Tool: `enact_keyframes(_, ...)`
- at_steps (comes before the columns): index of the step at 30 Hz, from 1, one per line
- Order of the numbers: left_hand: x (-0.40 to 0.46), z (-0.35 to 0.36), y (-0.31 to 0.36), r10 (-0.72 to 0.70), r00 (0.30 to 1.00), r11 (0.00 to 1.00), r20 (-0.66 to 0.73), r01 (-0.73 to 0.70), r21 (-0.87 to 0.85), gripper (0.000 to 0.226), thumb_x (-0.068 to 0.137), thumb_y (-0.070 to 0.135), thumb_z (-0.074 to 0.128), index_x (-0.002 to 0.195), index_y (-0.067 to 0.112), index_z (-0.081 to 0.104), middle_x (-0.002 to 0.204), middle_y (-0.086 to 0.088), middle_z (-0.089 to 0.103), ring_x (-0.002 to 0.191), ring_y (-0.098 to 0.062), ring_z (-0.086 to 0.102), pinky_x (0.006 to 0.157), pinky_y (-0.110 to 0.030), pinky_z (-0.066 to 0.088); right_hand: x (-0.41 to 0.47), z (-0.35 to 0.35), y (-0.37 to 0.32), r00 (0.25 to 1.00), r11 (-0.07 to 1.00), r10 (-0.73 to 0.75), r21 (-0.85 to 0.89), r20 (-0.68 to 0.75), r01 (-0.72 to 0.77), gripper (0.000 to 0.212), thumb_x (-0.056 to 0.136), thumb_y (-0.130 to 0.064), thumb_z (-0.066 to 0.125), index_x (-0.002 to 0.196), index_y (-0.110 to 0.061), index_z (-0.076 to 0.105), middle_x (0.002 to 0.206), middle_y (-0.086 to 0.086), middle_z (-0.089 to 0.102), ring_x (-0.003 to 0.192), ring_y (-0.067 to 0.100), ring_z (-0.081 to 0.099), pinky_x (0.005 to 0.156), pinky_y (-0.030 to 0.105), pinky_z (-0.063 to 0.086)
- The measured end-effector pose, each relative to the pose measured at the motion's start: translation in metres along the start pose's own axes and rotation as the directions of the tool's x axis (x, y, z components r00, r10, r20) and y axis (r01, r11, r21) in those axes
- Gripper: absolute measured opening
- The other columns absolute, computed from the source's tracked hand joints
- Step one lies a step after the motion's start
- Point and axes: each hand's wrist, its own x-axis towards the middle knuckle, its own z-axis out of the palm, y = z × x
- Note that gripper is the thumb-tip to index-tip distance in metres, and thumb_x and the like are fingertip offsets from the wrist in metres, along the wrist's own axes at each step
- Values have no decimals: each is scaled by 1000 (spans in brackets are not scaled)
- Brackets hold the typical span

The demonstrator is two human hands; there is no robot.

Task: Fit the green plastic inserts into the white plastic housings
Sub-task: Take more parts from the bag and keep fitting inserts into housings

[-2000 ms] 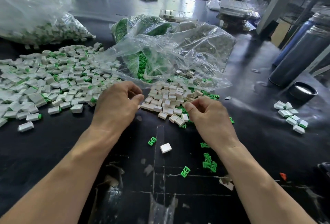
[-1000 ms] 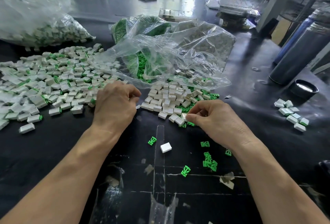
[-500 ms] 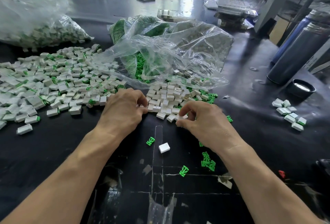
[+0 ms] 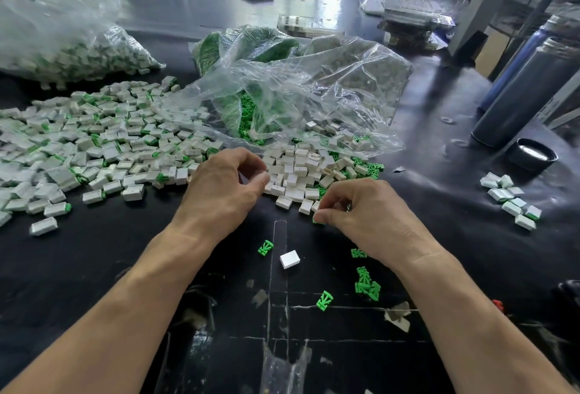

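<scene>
My left grip (image 4: pixel 224 191) is curled at the near edge of the housings (image 4: pixel 298 170), thumb and fingers drawn together; I cannot tell whether they hold a piece. My right grip (image 4: pixel 361 214) is curled too, fingertips pinched low on the counter (image 4: pixel 94 261) at the pile's near corner, with a speck of green at the thumb tip; what it holds, if anything, I cannot make out.

The bare white housings lie heaped between and just beyond my hands, spilling from an open clear bag (image 4: pixel 314 86). Green inserts (image 4: pixel 248 123) show inside that bag and along the pile's right edge. To the left spreads a wide scatter of fitted housings (image 4: pixel 94 148), green showing at their ends. A second bag (image 4: pixel 69 54) sits at far left.

Near my wrists lie one lone housing (image 4: pixel 289 259) and loose inserts (image 4: pixel 365 283). A small cluster of pieces (image 4: pixel 511 199) sits well apart at right, near a dark cap (image 4: pixel 532 155) and a tall flask (image 4: pixel 527 92).
</scene>
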Motion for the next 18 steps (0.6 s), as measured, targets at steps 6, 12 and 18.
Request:
enact_keyframes(6, -3, 3, 5, -76, 996, 928, 43, 87, -363, 15, 86, 22, 82, 98, 24, 73, 87, 6, 75, 79, -3, 71, 67, -18, 53, 0, -3, -3, 1000, 997, -11, -83, 1, 11, 13, 83, -38, 84, 80, -36, 72, 82, -18, 67, 80, 2, 61, 75, 31, 55)
enact_keyframes(12, -4, 7, 10, -93, 988, 814, 125, 147, -562, 20, 85, 10, 81, 102, 17, 73, 91, 0, 78, 83, -12, 75, 74, -21, 60, -1, -2, -3, 1000, 994, -16, -106, 9, 17, 8, 84, -39, 83, 85, -38, 75, 83, -22, 66, 82, -1, 59, 75, 28, 51)
enact_keyframes(18, -4, 7, 13, -65, 980, 715, 188, 177, -677, 29, 75, 7, 83, 101, 14, 75, 93, -3, 78, 89, -19, 76, 81, -25, 61, 1, 1, -5, 1000, 985, 7, -174, 30, -1, 12, 85, -42, 81, 93, -37, 74, 91, -20, 65, 93, 5, 56, 78, 31, 47)
